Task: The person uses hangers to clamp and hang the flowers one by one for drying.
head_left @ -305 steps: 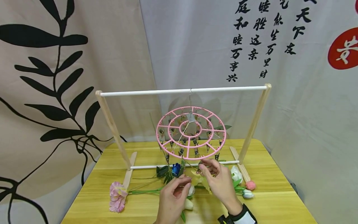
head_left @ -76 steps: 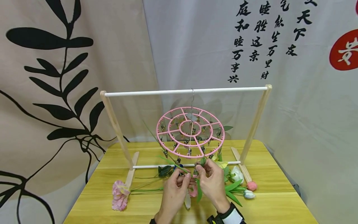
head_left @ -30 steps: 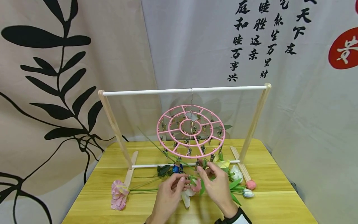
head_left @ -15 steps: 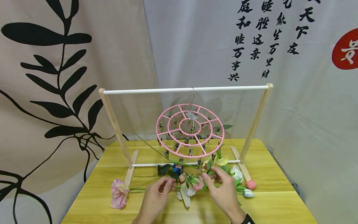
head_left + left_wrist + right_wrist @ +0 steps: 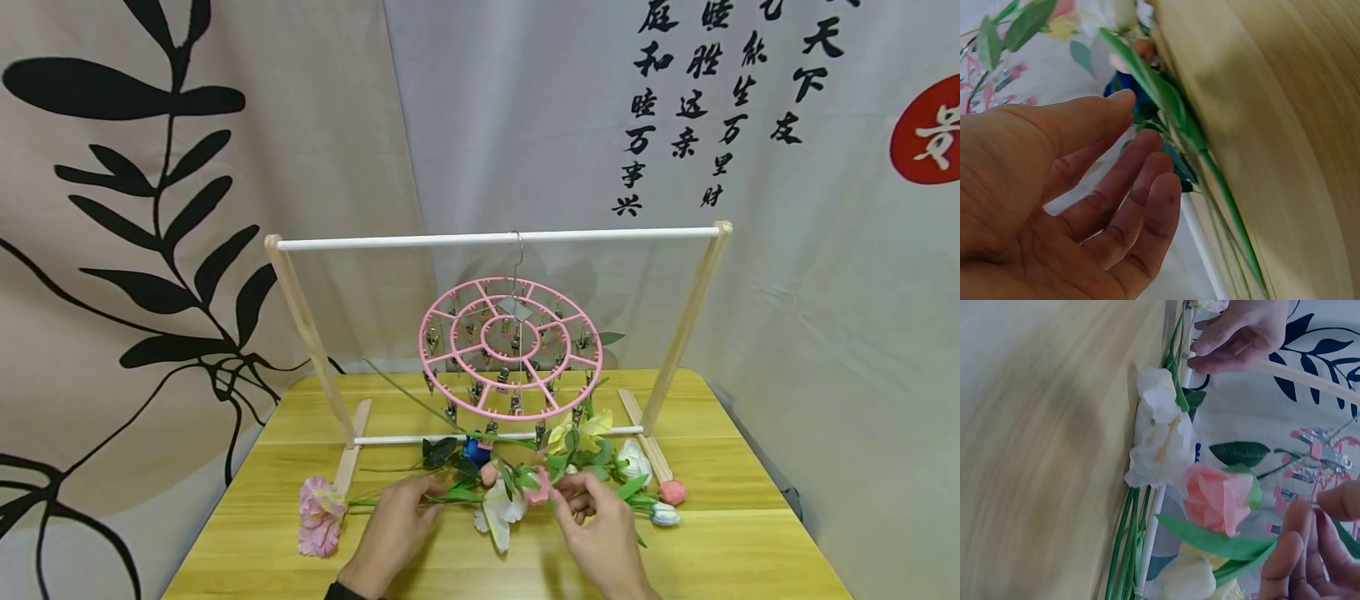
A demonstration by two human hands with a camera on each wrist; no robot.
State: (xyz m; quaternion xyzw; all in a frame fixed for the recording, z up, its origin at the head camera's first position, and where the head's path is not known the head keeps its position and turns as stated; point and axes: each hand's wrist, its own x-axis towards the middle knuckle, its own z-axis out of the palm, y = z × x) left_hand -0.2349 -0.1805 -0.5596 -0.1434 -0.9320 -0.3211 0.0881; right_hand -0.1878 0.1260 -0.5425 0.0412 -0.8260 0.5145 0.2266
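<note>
While under flowers [image 5: 501,510], tabletop [image 5: 735,525] before curtains [image 5: 810,317].

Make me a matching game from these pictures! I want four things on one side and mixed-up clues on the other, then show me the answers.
Things:
1. hanger
2. rose
3. table
4. round sign

Clues:
A. red, on the cloth
B. hooked on the white bar
C. under the flowers
D. pink, with green leaves

Answers: 1-B, 2-D, 3-C, 4-A
</note>
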